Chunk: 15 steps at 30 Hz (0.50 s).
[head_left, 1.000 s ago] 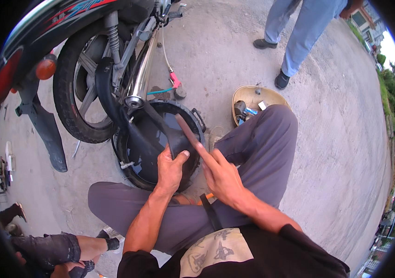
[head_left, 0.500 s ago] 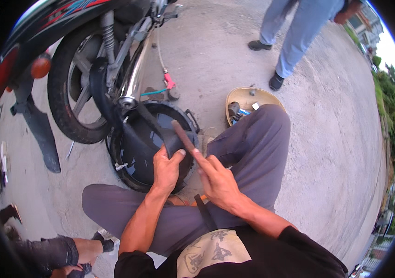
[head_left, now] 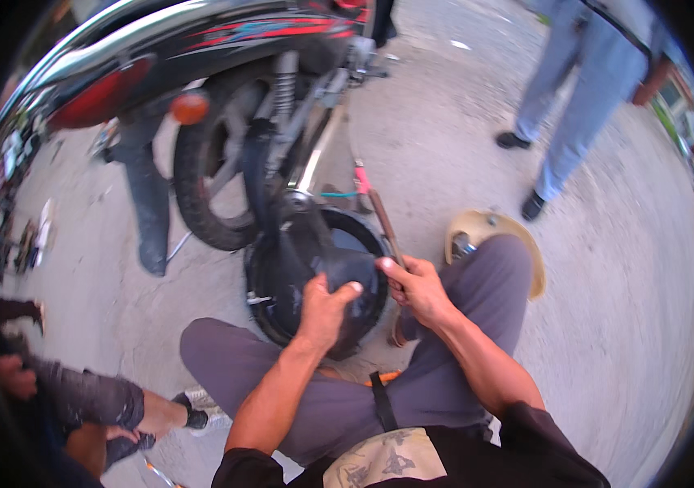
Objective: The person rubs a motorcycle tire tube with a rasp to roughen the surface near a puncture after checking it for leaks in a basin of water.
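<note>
My left hand grips a black rubber inner tube, thumb on top, over a round black basin that holds water. The tube is spread flat toward my right hand and runs back toward the motorcycle's rear wheel. My right hand is closed on a long brown, rusty-looking file, which points up and away from me. The right thumb lies at the tube's edge; whether it also pinches the rubber I cannot tell.
The motorcycle's exhaust pipe ends just above the basin. Beyond lies a pink-ended hose. A yellowish bowl with small items stands by my right knee. One person in light blue trousers stands at far right; another sits at lower left.
The view has shifted, so the scene sits further right and lower. The file has swung from lying over the tube to pointing away beside it. The tube is now spread wider between my hands.
</note>
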Each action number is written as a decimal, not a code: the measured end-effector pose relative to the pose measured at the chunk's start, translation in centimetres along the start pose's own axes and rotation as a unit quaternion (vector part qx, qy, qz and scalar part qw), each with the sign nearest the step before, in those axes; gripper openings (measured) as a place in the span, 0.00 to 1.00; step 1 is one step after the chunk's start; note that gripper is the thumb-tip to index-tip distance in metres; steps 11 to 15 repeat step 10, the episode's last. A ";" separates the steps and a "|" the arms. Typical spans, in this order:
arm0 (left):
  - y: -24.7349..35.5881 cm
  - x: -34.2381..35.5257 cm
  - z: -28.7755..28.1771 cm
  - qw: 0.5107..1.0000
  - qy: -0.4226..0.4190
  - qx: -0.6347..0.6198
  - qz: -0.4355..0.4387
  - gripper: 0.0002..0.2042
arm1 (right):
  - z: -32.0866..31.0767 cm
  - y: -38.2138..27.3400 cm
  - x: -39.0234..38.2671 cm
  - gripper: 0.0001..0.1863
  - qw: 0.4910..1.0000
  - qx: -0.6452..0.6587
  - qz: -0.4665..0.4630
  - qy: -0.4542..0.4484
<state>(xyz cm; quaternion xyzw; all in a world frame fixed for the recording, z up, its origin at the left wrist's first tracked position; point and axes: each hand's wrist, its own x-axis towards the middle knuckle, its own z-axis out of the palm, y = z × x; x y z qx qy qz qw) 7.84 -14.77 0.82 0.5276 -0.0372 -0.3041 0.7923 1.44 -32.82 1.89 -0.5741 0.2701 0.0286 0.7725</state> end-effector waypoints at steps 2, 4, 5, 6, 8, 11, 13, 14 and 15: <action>0.0 -0.6 -1.9 0.998 -0.002 0.067 0.013 0.16 | 1.9 0.2 0.1 0.16 0.999 0.000 0.026 -0.038; 0.6 -0.7 -2.0 0.989 0.030 0.146 0.024 0.16 | 3.3 0.0 0.3 0.12 0.999 -0.030 0.027 -0.022; 1.1 -1.2 -1.4 0.989 0.048 0.137 0.008 0.16 | 3.3 0.6 0.4 0.13 0.999 -0.031 0.015 -0.012; 0.7 -1.2 -1.7 0.985 0.051 0.163 0.033 0.16 | 3.5 1.5 0.6 0.16 1.000 -0.002 0.028 -0.001; -4.0 -0.2 -3.1 0.975 0.096 0.197 0.042 0.16 | 3.1 4.4 2.1 0.20 0.997 0.040 0.027 -0.061; -4.4 -2.6 -5.3 0.957 0.181 0.222 0.043 0.16 | 6.0 4.9 2.5 0.22 0.986 0.016 0.050 -0.157; -4.4 -2.6 -5.3 0.957 0.181 0.222 0.043 0.16 | 6.0 4.9 2.5 0.22 0.986 0.016 0.050 -0.157; -4.4 -2.6 -5.3 0.957 0.181 0.222 0.043 0.16 | 6.0 4.9 2.5 0.22 0.986 0.016 0.050 -0.157; -4.4 -2.6 -5.3 0.957 0.181 0.222 0.043 0.16 | 6.0 4.9 2.5 0.22 0.986 0.016 0.050 -0.157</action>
